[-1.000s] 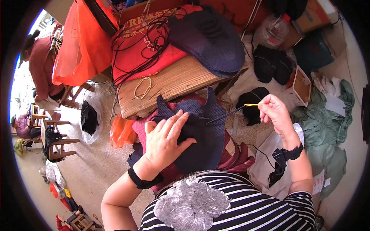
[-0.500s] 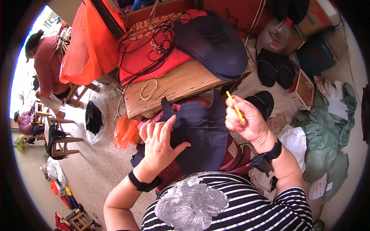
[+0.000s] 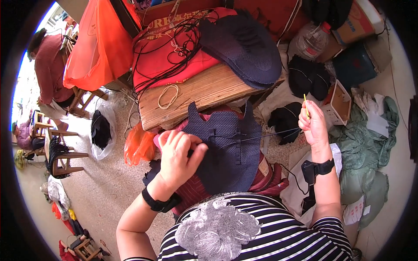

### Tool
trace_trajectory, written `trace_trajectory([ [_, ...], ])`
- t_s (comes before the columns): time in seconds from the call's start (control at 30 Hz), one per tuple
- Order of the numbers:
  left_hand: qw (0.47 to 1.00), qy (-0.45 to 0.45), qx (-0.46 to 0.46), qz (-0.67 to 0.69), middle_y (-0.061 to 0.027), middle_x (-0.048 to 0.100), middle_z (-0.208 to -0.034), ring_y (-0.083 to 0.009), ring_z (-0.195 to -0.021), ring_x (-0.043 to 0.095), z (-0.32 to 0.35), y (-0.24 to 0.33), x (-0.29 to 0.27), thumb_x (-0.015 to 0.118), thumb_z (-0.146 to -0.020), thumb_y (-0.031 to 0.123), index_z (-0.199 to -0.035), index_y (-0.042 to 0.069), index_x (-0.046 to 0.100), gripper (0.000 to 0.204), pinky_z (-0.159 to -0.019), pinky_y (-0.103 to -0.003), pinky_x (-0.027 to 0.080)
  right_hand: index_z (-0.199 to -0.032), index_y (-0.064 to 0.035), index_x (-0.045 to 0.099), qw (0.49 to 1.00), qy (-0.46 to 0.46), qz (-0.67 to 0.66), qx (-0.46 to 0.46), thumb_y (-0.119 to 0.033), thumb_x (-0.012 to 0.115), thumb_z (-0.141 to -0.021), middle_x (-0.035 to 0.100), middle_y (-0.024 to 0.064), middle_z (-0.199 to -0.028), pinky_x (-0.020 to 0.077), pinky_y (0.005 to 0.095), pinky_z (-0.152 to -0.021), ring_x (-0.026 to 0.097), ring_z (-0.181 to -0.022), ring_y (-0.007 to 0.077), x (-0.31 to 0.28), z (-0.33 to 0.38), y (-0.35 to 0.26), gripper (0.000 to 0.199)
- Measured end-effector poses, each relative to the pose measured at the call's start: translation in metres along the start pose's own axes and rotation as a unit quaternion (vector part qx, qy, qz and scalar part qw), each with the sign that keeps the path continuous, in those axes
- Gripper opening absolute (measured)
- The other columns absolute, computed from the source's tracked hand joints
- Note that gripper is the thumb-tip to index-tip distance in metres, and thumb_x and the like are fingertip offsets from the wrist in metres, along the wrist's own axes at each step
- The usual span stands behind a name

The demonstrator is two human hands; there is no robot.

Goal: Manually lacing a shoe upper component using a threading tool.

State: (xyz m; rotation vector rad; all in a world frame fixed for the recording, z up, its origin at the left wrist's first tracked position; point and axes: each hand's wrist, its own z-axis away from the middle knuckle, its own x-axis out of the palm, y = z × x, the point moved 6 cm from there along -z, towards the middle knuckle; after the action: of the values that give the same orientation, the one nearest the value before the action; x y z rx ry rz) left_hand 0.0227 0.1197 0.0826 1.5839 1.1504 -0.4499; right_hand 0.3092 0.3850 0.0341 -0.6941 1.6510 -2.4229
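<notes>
Head view: a dark blue mesh fabric piece is seen spread over the person's lap, just below the near edge of a wooden board. The left hand is laid on the left part of this fabric piece, fingers curled and pressed down onto the cloth, so that it is held flat; whether an edge is pinched beneath the fingers cannot be told. The right hand is raised to the right of the fabric piece, well apart from it, with fingers closed in a pinch on a thin yellow tool that points upward. A dark thread is drawn taut from the middle of the fabric piece to the right hand. Black wristbands are worn on both wrists.

On the wooden board, above the fabric piece, a loop of pale cord is observed, and beyond it a stack of dark blue cut pieces resting partly on red cloth crossed by black cords. An orange plastic bag hangs to the upper left of the board. To the right of the fabric piece, dark bundles and a small open box are noted on the floor. Another person in a red top is seated far to the left of the board
</notes>
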Motion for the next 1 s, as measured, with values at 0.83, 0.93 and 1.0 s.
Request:
trace_trajectory([
  [0.83, 0.998, -0.045, 0.032, 0.014, -0.006, 0.057, -0.078, -0.0264, -0.08, 0.057, -0.005, 0.002, 0.019, 0.077, -0.077, 0.011, -0.08, 0.009, 0.06, 0.018, -0.086, -0.041, 0.04, -0.098, -0.006, 0.061, 0.941, 0.122, 0.292, -0.12, -0.018, 0.057, -0.103, 0.052, -0.005, -0.072, 0.0395, 0.023, -0.057, 0.049, -0.063, 0.0047, -0.048, -0.005, 0.005, 0.013],
  [0.93, 0.998, -0.038, 0.001, 0.045, -0.0081, 0.06, -0.091, -0.0292, -0.093, 0.059, 0.004, 0.003, 0.014, 0.079, -0.077, 0.011, -0.088, 0.008, 0.063, 0.02, -0.096, -0.045, 0.041, -0.098, -0.0052, 0.06, 0.944, 0.003, 0.306, -0.125, -0.015, 0.058, -0.102, 0.054, -0.0041, -0.074, 0.0413, 0.0216, -0.06, 0.051, -0.065, 0.0042, 0.007, 0.008, 0.011, 0.011],
  [1.0, 0.997, -0.058, 0.018, 0.043, -0.009, 0.063, -0.106, -0.0299, -0.104, 0.059, 0.013, 0.008, 0.01, 0.081, -0.075, 0.013, -0.103, 0.008, 0.068, 0.03, -0.105, -0.05, 0.037, -0.096, -0.004, 0.061, 0.929, -0.091, 0.332, -0.133, -0.013, 0.061, -0.099, 0.056, -0.0018, -0.073, 0.0439, 0.0215, -0.062, 0.053, -0.066, 0.0043, 0.053, 0.027, 0.011, 0.01],
])
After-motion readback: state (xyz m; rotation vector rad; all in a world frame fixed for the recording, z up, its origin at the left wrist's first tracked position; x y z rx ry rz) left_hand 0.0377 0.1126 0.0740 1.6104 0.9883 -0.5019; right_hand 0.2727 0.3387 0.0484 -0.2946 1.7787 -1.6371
